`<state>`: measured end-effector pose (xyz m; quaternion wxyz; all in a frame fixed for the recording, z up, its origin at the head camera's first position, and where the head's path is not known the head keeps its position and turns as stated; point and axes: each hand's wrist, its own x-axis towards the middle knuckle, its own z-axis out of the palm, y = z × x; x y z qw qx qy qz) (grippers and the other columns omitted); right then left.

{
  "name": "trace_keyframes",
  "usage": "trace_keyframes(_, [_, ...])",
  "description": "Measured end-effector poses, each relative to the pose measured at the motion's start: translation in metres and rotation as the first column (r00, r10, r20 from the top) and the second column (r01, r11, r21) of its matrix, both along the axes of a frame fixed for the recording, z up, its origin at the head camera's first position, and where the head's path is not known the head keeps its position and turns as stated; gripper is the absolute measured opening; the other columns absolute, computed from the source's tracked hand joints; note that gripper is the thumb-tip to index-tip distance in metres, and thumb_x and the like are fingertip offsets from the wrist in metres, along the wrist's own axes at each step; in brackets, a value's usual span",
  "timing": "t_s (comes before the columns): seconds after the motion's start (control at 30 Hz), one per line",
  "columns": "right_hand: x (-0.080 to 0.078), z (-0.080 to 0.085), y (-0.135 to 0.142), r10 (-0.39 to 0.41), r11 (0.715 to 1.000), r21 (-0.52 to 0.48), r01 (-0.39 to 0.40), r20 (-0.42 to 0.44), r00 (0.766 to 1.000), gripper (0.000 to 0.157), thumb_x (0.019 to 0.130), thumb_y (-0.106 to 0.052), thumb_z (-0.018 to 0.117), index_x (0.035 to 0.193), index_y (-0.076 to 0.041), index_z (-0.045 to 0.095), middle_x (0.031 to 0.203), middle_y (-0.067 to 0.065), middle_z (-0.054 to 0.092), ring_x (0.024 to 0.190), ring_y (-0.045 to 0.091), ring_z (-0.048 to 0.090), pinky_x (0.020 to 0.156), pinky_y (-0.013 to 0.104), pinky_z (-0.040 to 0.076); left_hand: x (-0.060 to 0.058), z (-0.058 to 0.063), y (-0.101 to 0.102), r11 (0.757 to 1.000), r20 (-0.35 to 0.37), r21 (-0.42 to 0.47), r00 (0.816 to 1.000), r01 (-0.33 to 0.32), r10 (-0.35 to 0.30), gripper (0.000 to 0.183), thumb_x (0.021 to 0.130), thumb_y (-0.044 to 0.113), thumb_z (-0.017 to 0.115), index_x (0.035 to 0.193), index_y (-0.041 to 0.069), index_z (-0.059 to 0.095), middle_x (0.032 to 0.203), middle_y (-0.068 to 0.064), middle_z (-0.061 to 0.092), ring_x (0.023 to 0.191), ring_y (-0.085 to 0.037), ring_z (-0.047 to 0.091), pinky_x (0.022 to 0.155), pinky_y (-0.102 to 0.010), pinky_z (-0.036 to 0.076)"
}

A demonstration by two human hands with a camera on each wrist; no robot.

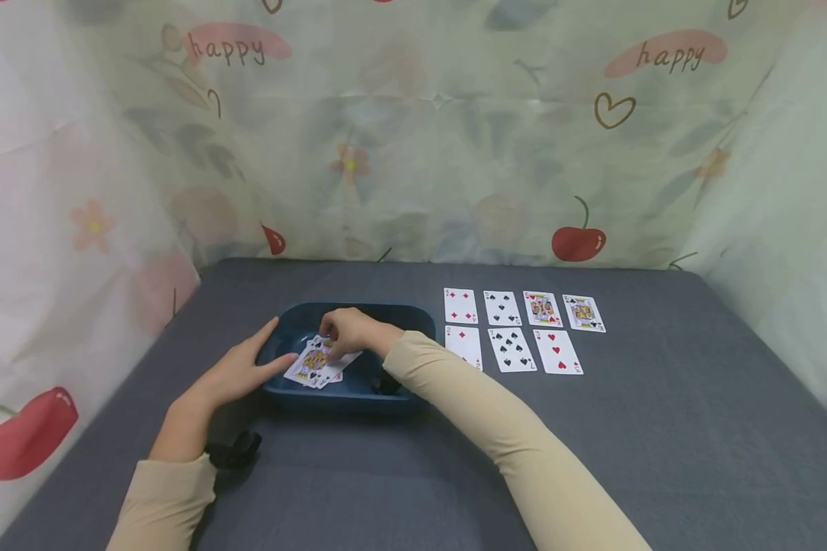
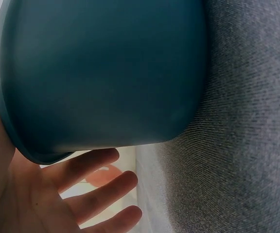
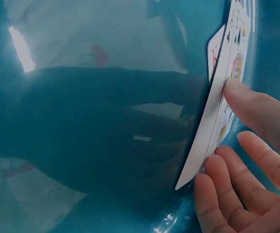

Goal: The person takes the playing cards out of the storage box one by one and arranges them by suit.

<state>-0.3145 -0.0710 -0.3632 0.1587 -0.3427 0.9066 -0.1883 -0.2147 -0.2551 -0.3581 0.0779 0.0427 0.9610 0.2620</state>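
A loose pile of playing cards (image 1: 314, 363) lies face up at the left end of a dark blue-green tray (image 1: 358, 399), with a picture card showing. Reaching into the tray, my right hand (image 1: 351, 334) pinches a playing card (image 3: 205, 126) at the pile, thumb on its face and fingertips at its edge. How many cards are in that pinch is hidden. My left hand (image 1: 230, 375) rests at the tray's left end, its thumb over the rim. In the left wrist view its other fingers (image 2: 103, 194) stretch loosely past the outer wall.
Right of the tray, face-up cards lie in two rows on the grey cloth. The back row includes a four of diamonds (image 1: 460, 306) and a king (image 1: 584, 313); the front row has a two of diamonds (image 1: 462, 346), seven of spades (image 1: 512, 350) and three of hearts (image 1: 558, 352).
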Motion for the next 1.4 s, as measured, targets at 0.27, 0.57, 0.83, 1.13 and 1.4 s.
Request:
trace_keyframes(0.27, [0.002,0.001,-0.001,0.015,0.999,0.028,-0.016,0.037,0.999,0.048,0.073,-0.017,0.079,0.116,-0.010,0.058,0.111,0.007,0.060,0.095,0.015,0.056,0.077,0.020,0.048,0.000,-0.001,-0.001,1.000,-0.003,0.010,1.000,0.011,-0.011,0.089,0.091,0.055,0.047,0.150,0.003,0.006,0.152,-0.030,0.014,0.136,-0.052,0.021,0.105,-0.067,0.024])
trace_keyframes(0.57, [0.003,0.000,0.003,0.002,1.000,0.008,-0.003,0.147,0.989,0.050,0.071,-0.014,0.081,0.112,-0.012,0.054,0.115,0.007,0.058,0.097,0.016,0.056,0.074,0.020,0.047,0.000,0.001,0.000,1.000,0.003,0.022,1.000,0.018,-0.018,0.090,0.090,0.057,0.046,0.150,0.004,0.005,0.153,-0.029,0.013,0.136,-0.052,0.020,0.105,-0.067,0.024])
trace_keyframes(0.83, [-0.002,0.002,0.008,0.067,0.996,-0.061,-0.058,0.164,0.984,0.042,0.077,-0.012,0.075,0.115,-0.005,0.056,0.103,0.009,0.061,0.084,0.012,0.055,0.066,0.016,0.045,0.000,0.000,-0.001,0.999,-0.006,0.029,0.999,0.035,-0.035,0.089,0.091,0.057,0.046,0.150,0.004,0.005,0.153,-0.029,0.014,0.136,-0.051,0.021,0.105,-0.067,0.025])
trace_keyframes(1.13, [-0.010,0.016,0.021,0.065,0.976,-0.217,-0.007,0.259,0.964,0.029,0.086,-0.010,0.064,0.114,-0.002,0.060,0.102,0.013,0.066,0.080,0.011,0.059,0.070,0.020,0.052,0.000,0.001,0.001,1.000,-0.009,0.013,1.000,0.025,-0.025,0.087,0.092,0.054,0.046,0.150,0.003,0.006,0.152,-0.030,0.015,0.136,-0.051,0.022,0.106,-0.066,0.025])
trace_keyframes(1.4, [-0.011,0.042,0.047,0.010,0.933,-0.345,0.104,0.312,0.950,0.024,0.090,-0.010,0.060,0.113,-0.004,0.059,0.101,0.013,0.063,0.087,0.017,0.063,0.084,0.039,0.056,-0.001,0.001,0.002,1.000,0.036,-0.009,0.999,-0.006,0.006,0.094,0.089,0.062,0.044,0.150,0.004,0.004,0.153,-0.030,0.012,0.137,-0.052,0.019,0.106,-0.067,0.021])
